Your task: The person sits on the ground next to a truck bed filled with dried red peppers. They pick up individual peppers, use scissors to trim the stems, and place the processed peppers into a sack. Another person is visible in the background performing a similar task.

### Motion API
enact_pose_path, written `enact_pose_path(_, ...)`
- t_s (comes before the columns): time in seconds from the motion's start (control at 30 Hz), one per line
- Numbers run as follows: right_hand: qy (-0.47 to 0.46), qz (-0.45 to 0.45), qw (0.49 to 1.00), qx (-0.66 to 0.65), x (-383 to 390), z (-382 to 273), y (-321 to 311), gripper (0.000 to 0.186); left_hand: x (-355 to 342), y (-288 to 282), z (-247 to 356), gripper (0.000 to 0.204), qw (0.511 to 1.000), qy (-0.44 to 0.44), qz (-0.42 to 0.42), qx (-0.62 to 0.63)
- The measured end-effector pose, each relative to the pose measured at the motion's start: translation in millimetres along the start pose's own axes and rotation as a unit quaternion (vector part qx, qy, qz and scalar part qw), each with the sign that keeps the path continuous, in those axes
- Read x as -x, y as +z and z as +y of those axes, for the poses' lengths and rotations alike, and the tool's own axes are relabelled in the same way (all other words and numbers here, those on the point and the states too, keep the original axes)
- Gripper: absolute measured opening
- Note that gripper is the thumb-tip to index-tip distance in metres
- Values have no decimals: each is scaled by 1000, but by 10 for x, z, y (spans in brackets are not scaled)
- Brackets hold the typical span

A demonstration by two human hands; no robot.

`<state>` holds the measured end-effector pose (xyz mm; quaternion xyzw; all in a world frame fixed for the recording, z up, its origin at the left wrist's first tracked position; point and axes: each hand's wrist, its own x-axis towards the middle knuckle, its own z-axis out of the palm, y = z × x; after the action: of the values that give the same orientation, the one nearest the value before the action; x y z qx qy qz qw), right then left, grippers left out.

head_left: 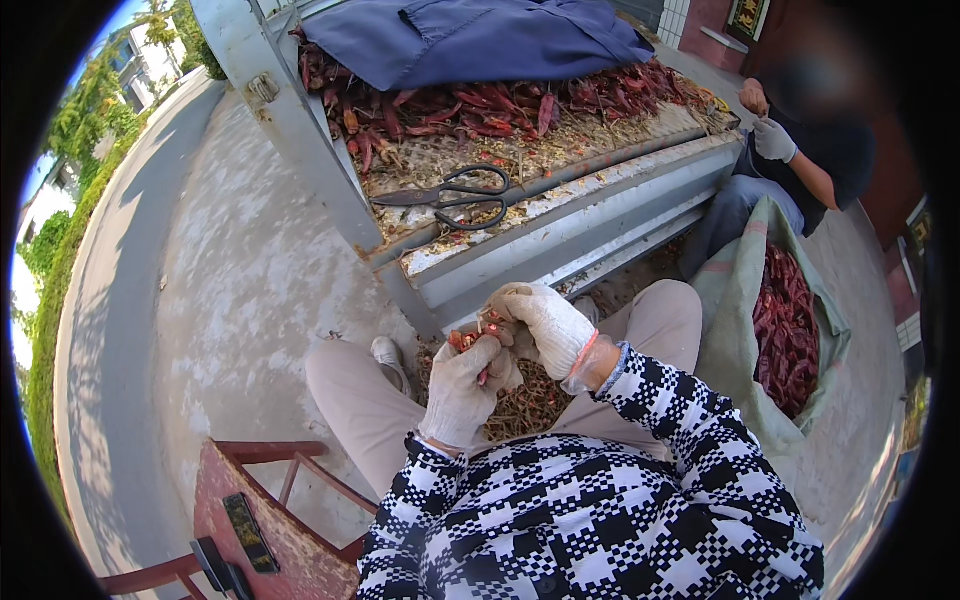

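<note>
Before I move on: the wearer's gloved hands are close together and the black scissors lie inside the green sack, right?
Not in the green sack: the head view shows the black scissors on the metal cargo bed. The gloved left hand and right hand are close together.

A sunlit yard is lying open beside a road.
Pale concrete ground (250, 240) is spreading out on the left, with lighter patches mottling its surface. Beyond it, the grey road (140, 270) is running past, with shadows falling across it, and a green hedge (50, 400) is following its far side. Trees (70, 150) and a white building (150, 55) are standing farther off in bright daylight. At the upper right, a reddish wall (700, 25) is rising next to white tiles (673, 20), while a dark panel with yellow markings (747, 18) is showing nearby. At the lower left, a red stool (225, 475) is standing, its worn paint flaking.
</note>
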<state>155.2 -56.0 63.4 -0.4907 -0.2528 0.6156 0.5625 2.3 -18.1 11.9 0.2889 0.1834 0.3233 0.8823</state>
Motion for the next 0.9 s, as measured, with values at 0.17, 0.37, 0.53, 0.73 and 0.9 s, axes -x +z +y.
enact_pose_path(0.17, -60, 18, 995, 76, -22, -25, -364, 25, -44, 52, 53, 14, 999, 30, 44, -1)
enact_pose_path(0.37, -156, 97, 827, 532, 257, -19, -672, 45, -95, 131, 28, 26, 1000, -2, 10, 15)
enact_pose_path(0.53, -204, 150, 882, 397, 457, -169, -362, 58, -219, 254, -40, 40, 999, -32, -33, 22)
enact_pose_path(0.73, -204, 123, 824, 515, 441, -225, -276, 54, -366, 217, -247, 54, 902, 122, -47, -411)
enact_pose_path(0.9, -255, 141, 829, 477, 476, -167, -561, 37, -478, 533, -330, 57, 843, 9, -52, -535)
